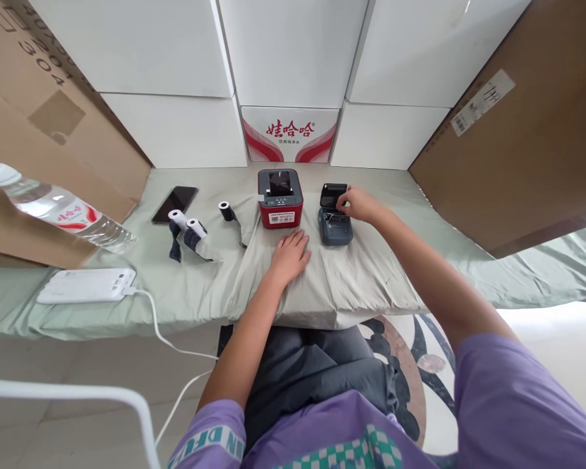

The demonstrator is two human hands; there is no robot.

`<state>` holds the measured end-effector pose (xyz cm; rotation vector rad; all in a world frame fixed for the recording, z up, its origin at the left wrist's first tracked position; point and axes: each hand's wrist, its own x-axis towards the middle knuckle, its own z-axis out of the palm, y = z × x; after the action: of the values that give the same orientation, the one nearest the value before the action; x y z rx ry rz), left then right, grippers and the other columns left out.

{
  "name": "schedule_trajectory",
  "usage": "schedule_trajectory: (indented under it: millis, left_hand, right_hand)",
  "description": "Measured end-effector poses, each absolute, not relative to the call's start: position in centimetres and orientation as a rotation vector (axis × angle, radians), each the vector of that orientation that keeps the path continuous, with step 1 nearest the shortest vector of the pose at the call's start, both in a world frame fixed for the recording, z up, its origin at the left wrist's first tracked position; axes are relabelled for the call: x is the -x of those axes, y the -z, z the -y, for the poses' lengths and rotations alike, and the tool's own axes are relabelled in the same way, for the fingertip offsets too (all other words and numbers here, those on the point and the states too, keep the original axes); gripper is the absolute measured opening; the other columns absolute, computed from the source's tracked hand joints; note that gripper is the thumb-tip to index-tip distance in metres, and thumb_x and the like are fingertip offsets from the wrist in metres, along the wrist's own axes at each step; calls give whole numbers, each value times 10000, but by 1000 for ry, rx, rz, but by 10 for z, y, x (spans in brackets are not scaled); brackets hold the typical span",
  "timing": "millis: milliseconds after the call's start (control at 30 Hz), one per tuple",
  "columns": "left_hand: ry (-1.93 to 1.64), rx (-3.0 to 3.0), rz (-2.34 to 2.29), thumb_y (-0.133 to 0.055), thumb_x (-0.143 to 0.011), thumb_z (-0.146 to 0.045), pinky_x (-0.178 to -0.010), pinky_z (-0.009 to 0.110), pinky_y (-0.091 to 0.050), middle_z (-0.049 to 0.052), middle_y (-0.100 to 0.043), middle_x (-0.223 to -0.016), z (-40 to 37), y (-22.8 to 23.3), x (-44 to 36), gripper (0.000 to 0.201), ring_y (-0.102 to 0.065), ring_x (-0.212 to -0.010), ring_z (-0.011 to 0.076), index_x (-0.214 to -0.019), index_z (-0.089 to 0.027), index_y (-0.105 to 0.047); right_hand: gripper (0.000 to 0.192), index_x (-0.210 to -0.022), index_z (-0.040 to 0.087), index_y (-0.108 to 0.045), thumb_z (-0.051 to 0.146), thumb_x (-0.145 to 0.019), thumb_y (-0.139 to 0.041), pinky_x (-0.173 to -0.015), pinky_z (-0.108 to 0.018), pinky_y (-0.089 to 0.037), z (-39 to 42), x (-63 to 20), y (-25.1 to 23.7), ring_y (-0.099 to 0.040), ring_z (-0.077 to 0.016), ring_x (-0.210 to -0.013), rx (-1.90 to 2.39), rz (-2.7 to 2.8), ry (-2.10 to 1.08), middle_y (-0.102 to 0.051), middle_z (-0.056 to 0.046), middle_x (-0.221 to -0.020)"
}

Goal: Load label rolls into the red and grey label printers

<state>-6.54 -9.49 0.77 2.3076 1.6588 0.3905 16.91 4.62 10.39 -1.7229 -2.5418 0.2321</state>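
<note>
My left hand (292, 256) lies flat on the cloth, fingers stretched out, just in front of a red and dark grey label printer (281, 212). My right hand (358, 203) pinches the right edge of the raised lid (331, 195) of a small dark grey portable printer (336, 232). The lid stands up and the printer's paper compartment is exposed; its contents are too small to make out. Left of the red printer is a small paper roll (226, 211) with a dark strip hanging loose. Farther left, two more paper rolls (178, 219) lie partly unwound.
A black phone (174, 204) lies at the back left. Nearer stands a white power bank (85, 286), its cable running off the table edge. A water bottle (63, 208) leans at far left. White boxes (293, 52) form the back; cardboard boxes (512, 130) flank both sides.
</note>
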Motion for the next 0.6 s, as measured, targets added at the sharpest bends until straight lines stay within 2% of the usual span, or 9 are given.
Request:
schedule_trajectory:
  millis: [133,267,433,600]
  left_hand:
    - [-387,-2293,-1652,-444,-1063,-314,-1349,499,-266,107,-396,-1740,94,-8,66,558,-340,-1636,270,-1592,-153,-524]
    - [-376,-2295,-1648,-452,-1064,-317,-1349,492,-263,99,-397,-1741,94,-10,66,554,-338,-1637,264,-1592,-166,-521]
    - [-387,-2306,-1647,-436,-1069,-323,-1348,484,-267,110,-397,-1741,95,-9,66,556,-339,-1636,260,-1595,-162,-515]
    - [-359,-2285,-1649,-437,-1073,-328,-1357,493,-251,99,-368,-1755,93,-8,64,557,-312,-1649,259,-1601,-169,-509]
  right_hand:
    - [406,-1239,227,-827,264,-835,-827,-1057,-363,-509,-48,-150,-101,-670,-306,-1214,1958,2634,-330,-637,-186,-1433]
    - [407,-1243,204,-810,236,-837,-808,-1013,-373,-513,-46,-140,-103,-656,-323,-1231,2025,2651,-241,-610,-215,-1453]
    - [379,-1237,119,-733,214,-870,-732,-917,-308,-490,-45,-163,-118,-669,-251,-1085,1795,2688,-354,-739,-151,-1216]
    - [379,-1264,140,-667,270,-909,-636,-857,-352,-516,-21,-167,-156,-658,-242,-947,1531,2390,-520,-743,-109,-1104]
